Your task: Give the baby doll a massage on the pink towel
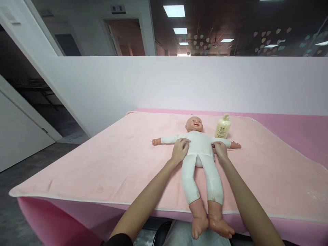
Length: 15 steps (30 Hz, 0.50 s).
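While the doll (201, 145) already lies face-up between your curled fingers (185, 140), any pinch unclear, the bottle (222, 129) beyond them stands untouched.

The pink-covered table (292, 133) is left showing along the back, at the right and below the front edge. Over it is spread a paler pink blanket (115, 160) edged in white. On the blanket a doll (201, 141) is laid on its back, its arms stretched out sideways and its feet extended past the front edge. Near its head, just beyond one arm, a pale yellow bottle (222, 128) is stood.
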### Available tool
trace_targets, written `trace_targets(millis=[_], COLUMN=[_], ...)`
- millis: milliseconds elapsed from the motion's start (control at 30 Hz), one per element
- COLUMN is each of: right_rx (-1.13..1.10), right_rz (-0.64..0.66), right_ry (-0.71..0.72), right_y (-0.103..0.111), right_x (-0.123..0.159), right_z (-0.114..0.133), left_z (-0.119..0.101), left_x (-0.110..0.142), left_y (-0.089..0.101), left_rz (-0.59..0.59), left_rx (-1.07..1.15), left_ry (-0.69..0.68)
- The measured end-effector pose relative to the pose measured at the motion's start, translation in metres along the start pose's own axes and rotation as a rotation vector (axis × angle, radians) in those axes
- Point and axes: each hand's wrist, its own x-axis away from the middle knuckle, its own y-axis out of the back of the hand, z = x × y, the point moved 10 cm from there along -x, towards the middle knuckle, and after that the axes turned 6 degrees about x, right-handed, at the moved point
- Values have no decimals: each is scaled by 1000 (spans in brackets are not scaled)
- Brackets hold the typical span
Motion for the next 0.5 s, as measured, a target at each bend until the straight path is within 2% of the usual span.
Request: trace_targets(millis=[100, 200, 333, 500], right_rx=[-245, -424, -528, -625], right_rz=[6, -49, -105, -78], right_ry=[-227, -273, -264, -372], right_y=[-6, -7, -6, -9], right_x=[7, 15, 16, 12], right_z=[-16, -14, -13, -26], left_z=[30, 44, 41, 44], left_x=[0, 3, 4, 5], left_y=[12, 16, 14, 19], left_rz=[-139, -216, -190, -128], left_rx=[37, 79, 36, -150], left_ry=[150, 209, 216, 356])
